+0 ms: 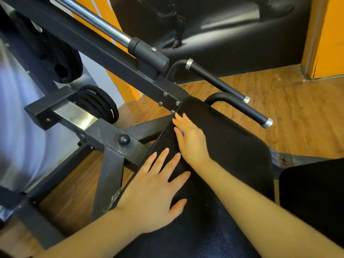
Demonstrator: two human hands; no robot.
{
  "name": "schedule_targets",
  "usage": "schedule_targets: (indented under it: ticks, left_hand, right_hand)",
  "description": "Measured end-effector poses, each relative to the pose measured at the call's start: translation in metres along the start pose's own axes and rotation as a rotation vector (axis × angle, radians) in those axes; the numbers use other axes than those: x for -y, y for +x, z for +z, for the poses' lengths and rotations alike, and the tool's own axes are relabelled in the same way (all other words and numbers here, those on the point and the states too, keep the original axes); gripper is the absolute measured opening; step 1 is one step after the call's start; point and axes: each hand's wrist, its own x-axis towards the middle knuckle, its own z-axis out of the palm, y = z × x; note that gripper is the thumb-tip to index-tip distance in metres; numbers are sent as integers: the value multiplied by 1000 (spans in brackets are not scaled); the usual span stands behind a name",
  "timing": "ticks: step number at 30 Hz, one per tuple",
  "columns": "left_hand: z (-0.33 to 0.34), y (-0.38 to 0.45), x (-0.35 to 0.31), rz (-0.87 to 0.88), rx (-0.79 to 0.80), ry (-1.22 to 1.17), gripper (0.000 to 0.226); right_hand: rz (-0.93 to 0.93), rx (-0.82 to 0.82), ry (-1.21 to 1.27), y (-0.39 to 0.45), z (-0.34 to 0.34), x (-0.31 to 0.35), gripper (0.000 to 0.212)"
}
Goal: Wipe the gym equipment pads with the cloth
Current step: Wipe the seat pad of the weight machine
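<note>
Both forearms reach in over the black pad (232, 146). Her left hand (154, 190) lies flat near its edge, fingers (163, 161) spread, likely bracing. Beyond it, the right hand (191, 140) presses down with fingers together, a sliver of blue beneath it, probably the cloth (183, 133), kept under the palm for wiping.

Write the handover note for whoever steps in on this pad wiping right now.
Left hand: open, fingers spread flat on the black padded bench pad, near its left edge.
Right hand: flat on the same pad further up, pressing down; a sliver of blue shows under the fingers, probably the cloth, mostly hidden.
Done: cannot tell how much is wiped.
Left: the pad's right side, then the second black pad at right.
</note>
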Motion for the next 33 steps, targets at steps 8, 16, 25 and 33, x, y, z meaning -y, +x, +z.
schedule_targets:
  ticks: [8, 16, 25, 33]
  left_hand:
    - [-1, 1, 3, 3, 15, 2, 59]
    - [2, 0, 0, -5, 6, 2, 60]
    - [-2, 0, 2, -3, 19, 10, 59]
    - [0, 1, 0, -12, 26, -5, 60]
  right_hand:
    - [21, 99, -72, -31, -20, -8, 39]
    - [-15, 30, -121, -74, -28, -16, 39]
    - [39, 62, -114, -41, -27, -7, 38]
    - [67, -14, -328, -97, -32, -8, 48]
